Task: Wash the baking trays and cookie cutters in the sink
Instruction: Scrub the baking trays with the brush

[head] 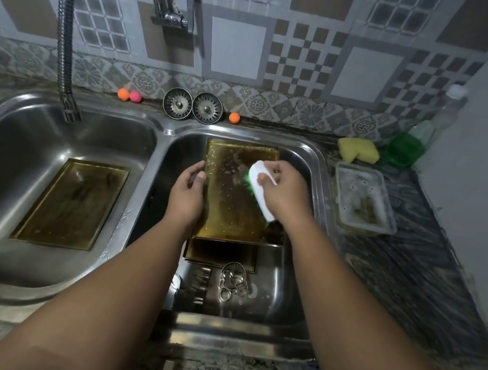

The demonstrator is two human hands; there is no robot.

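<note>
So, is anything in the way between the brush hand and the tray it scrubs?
Nothing visible. The right hand holds the brush with its bristles against the tray, and the left hand grips the tray's left edge.

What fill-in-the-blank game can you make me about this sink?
1. The right hand scrubs the soapy tray with a white ____.
2. The other tray lies in the ____ basin.
3. Behind the sink sit two orange balls and one ____ ball.

Missing words: brush; left; pink.
</note>
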